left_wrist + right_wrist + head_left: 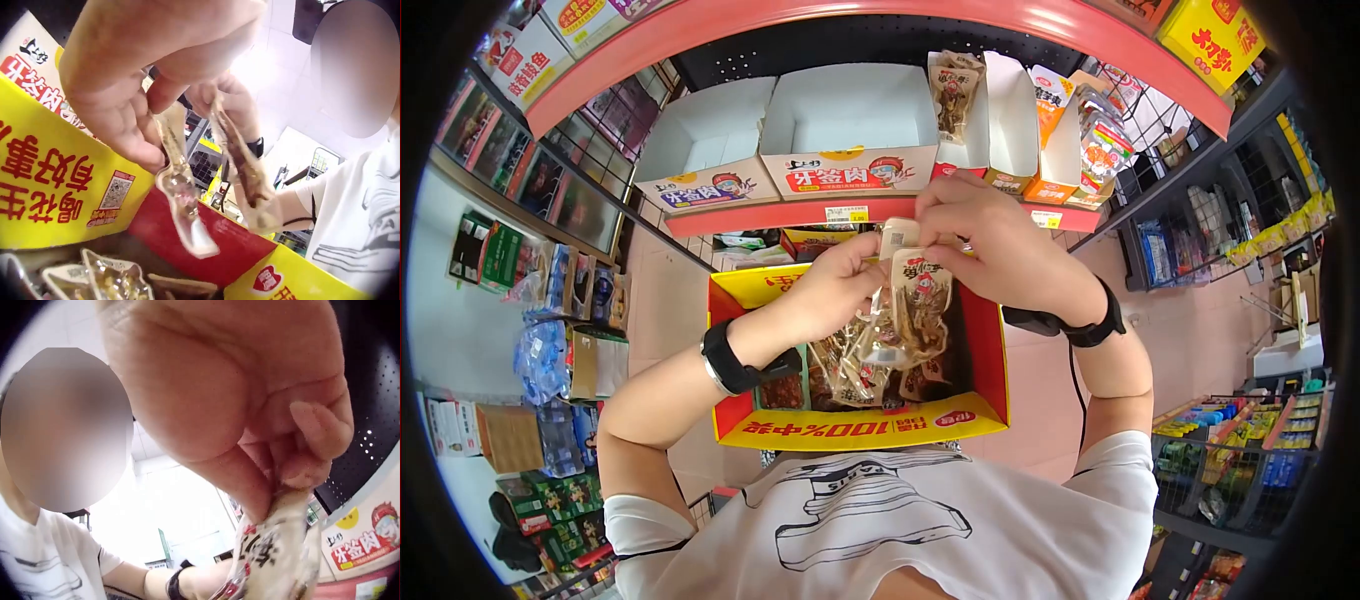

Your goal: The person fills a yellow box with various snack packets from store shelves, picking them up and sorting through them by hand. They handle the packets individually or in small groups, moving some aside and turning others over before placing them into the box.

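Note:
Above an open yellow and red carton (880, 427), the left hand (825, 290) pinches a clear-and-beige snack packet (184, 194) by its upper end. The right hand (1000, 240) holds another packet (923, 300) by its top edge between thumb and fingers, seen close up in the right wrist view with the packet (275, 556) hanging below the fingertips. The two packets hang side by side, overlapping in the head view. More packets (115, 275) lie inside the carton beneath them.
A shelf (790, 215) in front holds white display boxes (850, 168), with upright packets (955, 100) in a narrower box. An upper shelf edge (630, 50) arches above. Stocked shelves stand on both sides, and boxes (510, 437) are stacked at left.

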`<state>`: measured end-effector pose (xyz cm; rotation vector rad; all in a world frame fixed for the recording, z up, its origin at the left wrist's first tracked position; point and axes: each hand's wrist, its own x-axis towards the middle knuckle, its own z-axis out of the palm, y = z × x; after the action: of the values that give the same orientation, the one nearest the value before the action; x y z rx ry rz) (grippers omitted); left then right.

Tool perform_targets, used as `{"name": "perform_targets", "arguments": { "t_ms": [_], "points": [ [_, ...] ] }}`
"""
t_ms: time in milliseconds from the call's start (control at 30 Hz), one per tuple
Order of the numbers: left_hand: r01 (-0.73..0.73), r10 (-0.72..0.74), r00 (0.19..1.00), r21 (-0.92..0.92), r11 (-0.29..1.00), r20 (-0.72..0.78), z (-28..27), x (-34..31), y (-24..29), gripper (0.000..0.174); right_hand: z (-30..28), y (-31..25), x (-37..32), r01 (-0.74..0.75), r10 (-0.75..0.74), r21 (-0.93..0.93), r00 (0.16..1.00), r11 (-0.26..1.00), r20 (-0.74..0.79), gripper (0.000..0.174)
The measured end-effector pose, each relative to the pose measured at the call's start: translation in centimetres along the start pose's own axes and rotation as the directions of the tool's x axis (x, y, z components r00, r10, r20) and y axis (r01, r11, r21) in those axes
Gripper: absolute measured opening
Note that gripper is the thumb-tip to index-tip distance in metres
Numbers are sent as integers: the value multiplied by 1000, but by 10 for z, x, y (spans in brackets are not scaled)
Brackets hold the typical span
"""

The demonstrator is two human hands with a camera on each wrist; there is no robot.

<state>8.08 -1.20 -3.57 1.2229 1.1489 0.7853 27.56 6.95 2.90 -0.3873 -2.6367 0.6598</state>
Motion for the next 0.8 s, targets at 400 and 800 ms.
{"name": "perform_targets", "arguments": {
  "t_ms": [400, 800],
  "points": [
    [-183, 191, 981, -206, 961, 19, 9, 5, 1, 31, 12, 7, 0, -251, 287, 299, 954, 921, -84, 8],
    [-253, 257, 960, 57, 966, -111, 15, 0, 13, 25, -11, 20, -13, -280, 293, 302, 956, 911, 2, 19]
  ]
}}
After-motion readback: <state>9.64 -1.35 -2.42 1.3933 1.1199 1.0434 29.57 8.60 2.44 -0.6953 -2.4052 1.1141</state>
